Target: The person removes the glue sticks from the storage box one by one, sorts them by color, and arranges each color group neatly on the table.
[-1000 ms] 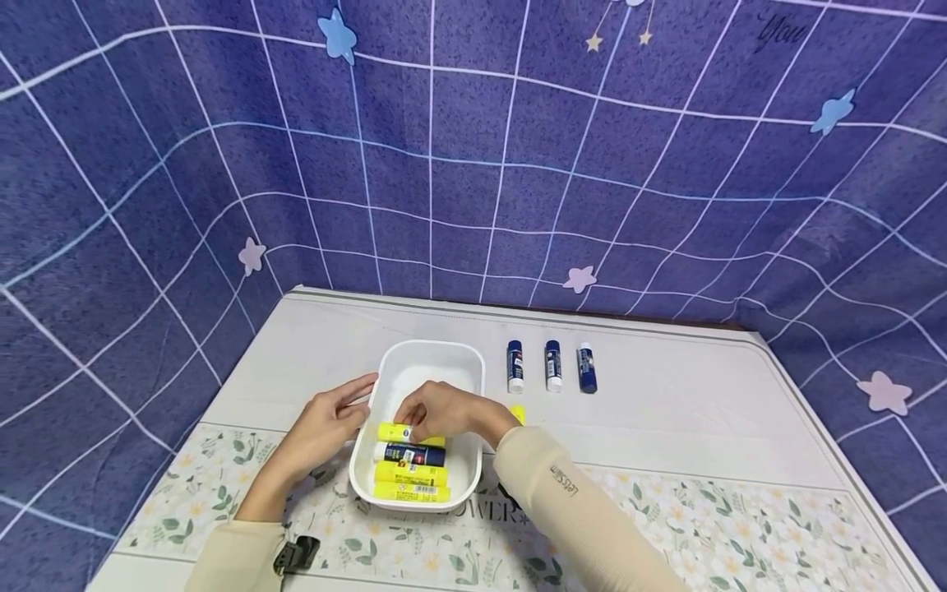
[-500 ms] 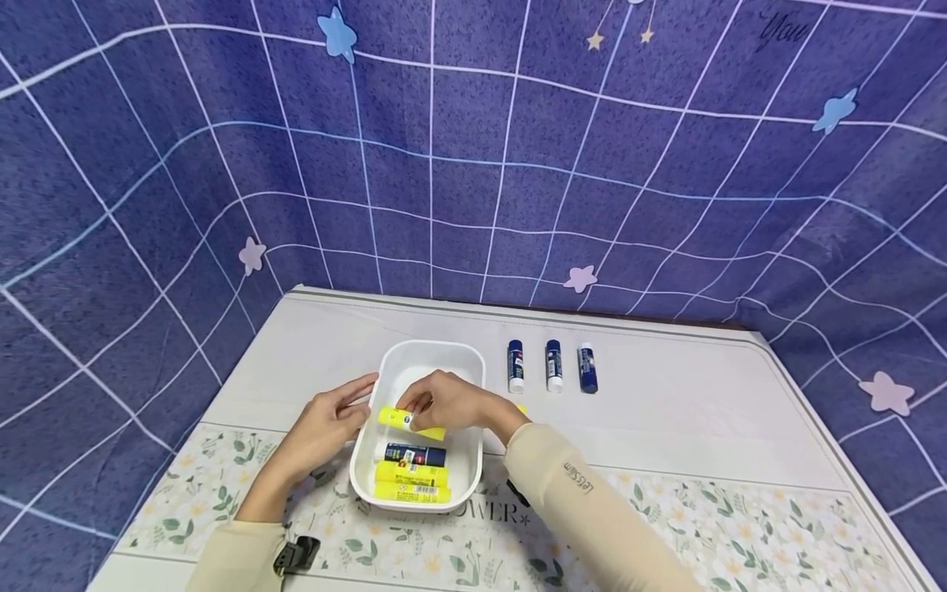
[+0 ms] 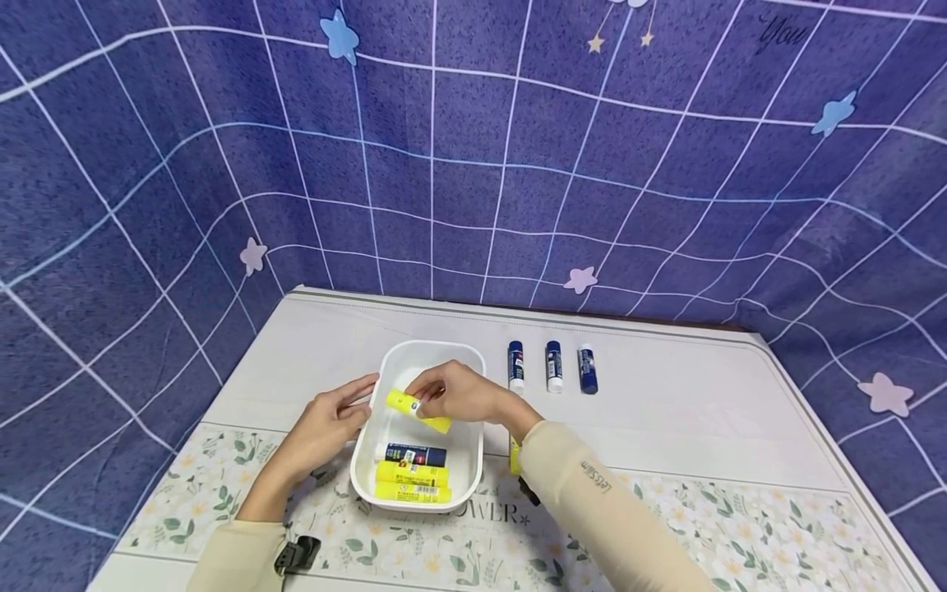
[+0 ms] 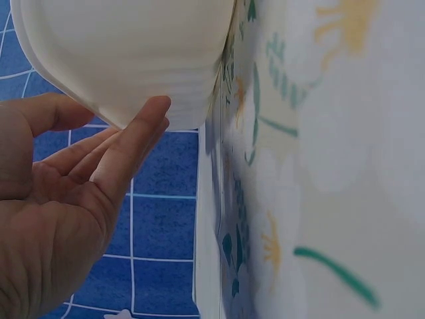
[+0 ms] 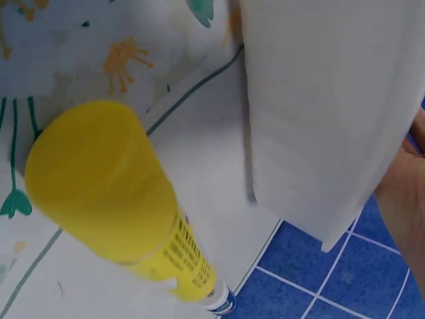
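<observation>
My right hand (image 3: 460,392) pinches a yellow glue stick (image 3: 399,401) over the white plastic box (image 3: 479,362), the stick tilted with its right end lower. Two more yellow glue sticks (image 3: 412,473) and a dark blue glue stick (image 3: 416,455) lie side by side in the near part of the box. My left hand (image 3: 325,423) touches the box's left side; in the left wrist view its straight fingers (image 4: 136,136) lie against the outer wall below the rim. Only part of the right hand shows at the edge of the right wrist view, the held stick hidden there.
Three blue-and-white glue sticks (image 3: 553,366) lie in a row right of the box's far end. Another yellow glue stick (image 5: 106,186) is on the table right of the box, partly behind the right sleeve (image 3: 577,485). A purple-blue curtain (image 3: 473,164) hangs beyond the table.
My right hand has lifted the yellow glue stick away from the dark blue one, moving it toward the far end and tilting it. My left hand stays at the box's side.
</observation>
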A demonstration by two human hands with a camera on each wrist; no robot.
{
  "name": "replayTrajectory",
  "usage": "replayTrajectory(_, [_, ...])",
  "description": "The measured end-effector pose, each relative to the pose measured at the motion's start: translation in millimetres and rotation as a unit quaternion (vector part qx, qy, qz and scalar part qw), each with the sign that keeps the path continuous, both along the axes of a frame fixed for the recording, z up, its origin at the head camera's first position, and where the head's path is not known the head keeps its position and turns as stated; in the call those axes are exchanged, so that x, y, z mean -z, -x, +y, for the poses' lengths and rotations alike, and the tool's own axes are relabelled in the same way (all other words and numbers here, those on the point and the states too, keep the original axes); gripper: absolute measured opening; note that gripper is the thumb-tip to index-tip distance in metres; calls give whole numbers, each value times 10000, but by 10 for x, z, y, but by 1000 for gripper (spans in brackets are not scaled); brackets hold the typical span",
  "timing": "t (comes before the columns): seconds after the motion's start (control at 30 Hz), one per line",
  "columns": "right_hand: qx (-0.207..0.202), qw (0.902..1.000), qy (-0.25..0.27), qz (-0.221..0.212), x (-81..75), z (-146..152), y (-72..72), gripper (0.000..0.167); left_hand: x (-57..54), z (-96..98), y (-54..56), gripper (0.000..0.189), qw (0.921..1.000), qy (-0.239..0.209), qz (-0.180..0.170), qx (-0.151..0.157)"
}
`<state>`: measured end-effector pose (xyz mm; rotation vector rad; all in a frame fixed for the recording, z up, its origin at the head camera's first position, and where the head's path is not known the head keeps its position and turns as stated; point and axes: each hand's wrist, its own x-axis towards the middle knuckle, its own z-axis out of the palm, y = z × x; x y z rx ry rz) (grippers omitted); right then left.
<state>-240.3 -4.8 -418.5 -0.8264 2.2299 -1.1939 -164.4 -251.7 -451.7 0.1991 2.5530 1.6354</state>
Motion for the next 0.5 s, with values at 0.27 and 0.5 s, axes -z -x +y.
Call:
replayTrajectory(0.27, [532,9976,437,-114,-98,132,50,32,-2,-5,-5,54,10000,20,43,-19])
replayTrajectory(0.5, [1019,9920,698,-274,-151,305,-3,34,8,-5,-9,54,9999,96,125,-33])
